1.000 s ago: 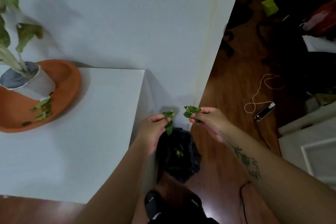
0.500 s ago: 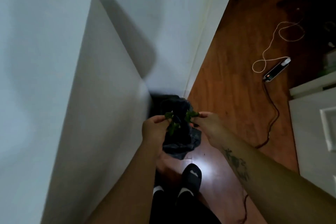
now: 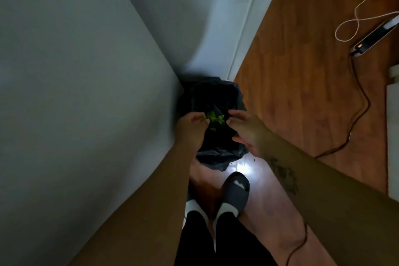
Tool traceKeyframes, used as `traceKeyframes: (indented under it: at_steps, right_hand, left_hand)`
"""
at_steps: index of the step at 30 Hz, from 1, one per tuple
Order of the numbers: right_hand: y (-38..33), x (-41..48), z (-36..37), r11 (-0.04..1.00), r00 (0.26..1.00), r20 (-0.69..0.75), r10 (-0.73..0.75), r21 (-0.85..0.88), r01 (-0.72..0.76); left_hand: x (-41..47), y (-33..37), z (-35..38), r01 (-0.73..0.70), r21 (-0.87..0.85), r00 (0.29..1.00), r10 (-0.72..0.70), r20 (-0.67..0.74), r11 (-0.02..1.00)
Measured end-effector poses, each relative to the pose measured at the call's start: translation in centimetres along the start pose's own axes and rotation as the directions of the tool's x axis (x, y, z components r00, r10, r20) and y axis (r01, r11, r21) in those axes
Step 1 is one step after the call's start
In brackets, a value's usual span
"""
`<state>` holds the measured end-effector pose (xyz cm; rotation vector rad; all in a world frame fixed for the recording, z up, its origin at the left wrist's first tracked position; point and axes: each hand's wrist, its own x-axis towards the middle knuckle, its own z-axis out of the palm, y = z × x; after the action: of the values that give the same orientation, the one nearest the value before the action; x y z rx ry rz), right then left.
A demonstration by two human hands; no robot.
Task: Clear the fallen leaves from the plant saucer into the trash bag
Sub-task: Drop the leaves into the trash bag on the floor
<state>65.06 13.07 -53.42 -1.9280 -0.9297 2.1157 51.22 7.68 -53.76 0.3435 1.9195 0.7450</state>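
Bin liner [image 3: 218, 157]: thin black plastic, crinkled, faint sheen. Floor [image 3: 291, 82]: wood boards, glossy, bright glare patch near feet. Desk [image 3: 86, 93] side: white, smooth, matt. Wall [image 3: 194, 17]: painted, matt. Leaves [image 3: 213, 119]: green, matt. Slipper [image 3: 235, 190]: dark, matt, rubbery look. Sock [image 3: 226, 209]: white cloth.

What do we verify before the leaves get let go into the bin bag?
1. Leaves above the bag's mouth: ok, they show against its dark inside.
2. Bin bag open: ok, the rim is spread wide.
3. Left hand has the leaves: ok, its fingertips pinch them.
4. Right hand has any leaves: cannot tell, its fingers are blurred at the clump's edge.
5. Slipper out of the drop path: ok, it stands on the floor short of the bag.
6. Floor beside the bag free of scraps: cannot tell, small dark specks lie there.
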Motion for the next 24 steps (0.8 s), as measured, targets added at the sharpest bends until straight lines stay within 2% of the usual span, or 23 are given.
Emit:
traceKeyframes:
  at_steps: [4, 8, 16, 19, 24]
  right_hand:
    - [-1.1, -0.9, -0.1, 0.995, 0.990, -0.099, -0.098, -0.027, 0.096]
    - [-4.3, -3.9, -0.4, 0.989, 0.980, -0.136, -0.144, -0.007, 0.145]
    - [-15.4, -15.4, 0.3, 0.918, 0.915, -0.177, -0.363, 0.098, 0.383]
    - [-17.7, -20.7, 0.2, 0.891, 0.888, -0.166, -0.428, 0.090, 0.446]
    - [-17.5, -26.6, -0.6, 0.886, 0.881, -0.159, -0.446, 0.061, 0.459]
  left_hand:
    - [-0.8, 0.7, -1.1, -0.004, 0.017, 0.997, 0.005, -0.073, 1.000]
    - [-2.8, 3.8, -2.4, -0.058, -0.069, 0.995, 0.052, -0.083, 0.996]
    - [-12.1, 15.3, -7.1, -0.226, -0.200, 0.974, 0.216, -0.068, 0.953]
    - [-16.3, 17.6, -8.2, -0.286, -0.177, 0.958, 0.281, -0.051, 0.942]
    - [-21.5, 18.7, -9.8, -0.342, -0.132, 0.940, 0.339, -0.045, 0.930]
